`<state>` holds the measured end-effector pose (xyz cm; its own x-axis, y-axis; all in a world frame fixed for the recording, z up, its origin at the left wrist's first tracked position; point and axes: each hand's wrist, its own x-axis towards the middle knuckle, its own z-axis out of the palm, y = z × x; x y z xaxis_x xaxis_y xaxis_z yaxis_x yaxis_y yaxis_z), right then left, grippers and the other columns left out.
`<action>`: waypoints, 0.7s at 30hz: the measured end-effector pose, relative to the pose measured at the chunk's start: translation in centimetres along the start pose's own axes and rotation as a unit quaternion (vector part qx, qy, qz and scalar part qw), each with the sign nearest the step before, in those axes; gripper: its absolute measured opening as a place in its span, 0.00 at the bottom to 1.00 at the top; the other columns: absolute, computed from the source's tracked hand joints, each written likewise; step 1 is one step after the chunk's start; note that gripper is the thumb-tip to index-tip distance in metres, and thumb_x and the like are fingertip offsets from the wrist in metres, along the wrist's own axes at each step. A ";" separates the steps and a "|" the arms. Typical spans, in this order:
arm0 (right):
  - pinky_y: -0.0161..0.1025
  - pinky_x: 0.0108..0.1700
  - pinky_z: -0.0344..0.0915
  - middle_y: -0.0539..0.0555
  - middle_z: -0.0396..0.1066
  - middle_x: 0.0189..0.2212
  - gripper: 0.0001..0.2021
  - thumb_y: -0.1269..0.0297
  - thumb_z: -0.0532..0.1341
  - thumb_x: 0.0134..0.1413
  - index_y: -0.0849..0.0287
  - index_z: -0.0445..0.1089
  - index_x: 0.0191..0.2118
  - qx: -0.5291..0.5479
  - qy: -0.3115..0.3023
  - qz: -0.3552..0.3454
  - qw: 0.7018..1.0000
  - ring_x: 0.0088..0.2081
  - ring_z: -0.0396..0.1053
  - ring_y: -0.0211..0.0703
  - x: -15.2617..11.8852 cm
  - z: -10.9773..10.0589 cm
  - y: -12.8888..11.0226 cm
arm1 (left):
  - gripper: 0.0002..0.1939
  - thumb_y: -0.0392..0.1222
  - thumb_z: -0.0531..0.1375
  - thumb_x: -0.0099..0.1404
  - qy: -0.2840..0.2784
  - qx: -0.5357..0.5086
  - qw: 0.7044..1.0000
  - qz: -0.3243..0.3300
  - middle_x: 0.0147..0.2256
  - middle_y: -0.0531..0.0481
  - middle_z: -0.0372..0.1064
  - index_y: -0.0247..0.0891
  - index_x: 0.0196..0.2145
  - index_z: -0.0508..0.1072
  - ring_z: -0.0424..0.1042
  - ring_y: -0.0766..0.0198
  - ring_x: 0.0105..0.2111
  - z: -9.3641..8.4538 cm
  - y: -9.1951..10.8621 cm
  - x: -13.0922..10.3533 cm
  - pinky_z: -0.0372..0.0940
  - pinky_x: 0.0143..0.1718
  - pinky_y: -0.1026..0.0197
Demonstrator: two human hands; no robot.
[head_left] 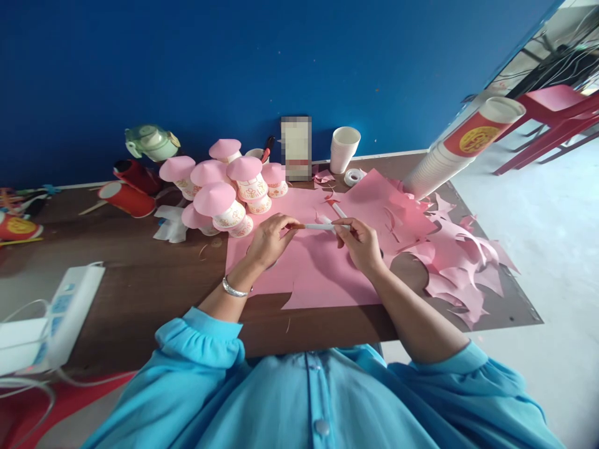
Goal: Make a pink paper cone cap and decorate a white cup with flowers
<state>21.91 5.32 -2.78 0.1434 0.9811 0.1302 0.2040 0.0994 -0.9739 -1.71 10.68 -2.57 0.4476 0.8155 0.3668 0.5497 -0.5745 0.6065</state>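
Both hands grip a white marker pen (319,227) held level above the pink paper (262,277). My left hand (272,240) pinches its orange-brown end, and my right hand (362,245) has the other end between thumb and fingers. Just beyond the right hand lies a second white marker (337,209) with an orange-red tip. To the left of the paper's far part stand several paper cups topped with pink paper cones (215,198). A dark object beneath the right hand is mostly hidden.
Pink paper scraps (461,262) cover the table's right end beside a tall leaning stack of paper cups (461,149). A tape roll (354,178), a white cup (345,149) and a phone (296,148) stand near the blue wall. At left are a power strip (77,305) and red cups (126,198).
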 end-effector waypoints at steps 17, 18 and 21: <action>0.36 0.25 0.65 0.48 0.70 0.19 0.18 0.48 0.57 0.68 0.56 0.73 0.33 -0.079 -0.023 -0.064 0.995 0.19 0.69 0.39 -0.8 0.5 0.3 | 0.08 0.44 0.59 0.75 -0.036 0.040 0.996 0.071 0.41 0.46 0.80 0.41 0.44 0.77 0.78 0.58 0.43 0.1 0.6 -0.6 0.74 0.47 0.54; 0.37 0.27 0.67 0.49 0.73 0.21 0.16 0.50 0.58 0.68 0.55 0.75 0.35 -0.089 -0.030 -0.075 0.993 0.21 0.71 0.41 -0.8 0.5 0.4 | 0.08 0.43 0.59 0.75 -0.045 0.051 0.995 0.070 0.44 0.45 0.80 0.41 0.47 0.76 0.78 0.57 0.46 -0.1 0.7 -0.7 0.73 0.49 0.52; 0.41 0.38 0.71 0.56 0.81 0.33 0.09 0.58 0.62 0.65 0.54 0.78 0.41 -0.142 -0.048 -0.122 0.981 0.34 0.78 0.47 -0.9 0.5 0.7 | 0.20 0.39 0.60 0.72 -0.066 0.110 0.990 0.059 0.58 0.39 0.73 0.39 0.61 0.69 0.72 0.50 0.59 -1.4 1.1 -1.7 0.70 0.59 0.46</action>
<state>21.41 4.62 -3.65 -0.0319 0.9465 0.3211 0.4843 0.2957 -0.8234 -2.85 8.77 -1.58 0.5976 0.7342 0.3221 0.6223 -0.6781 0.3910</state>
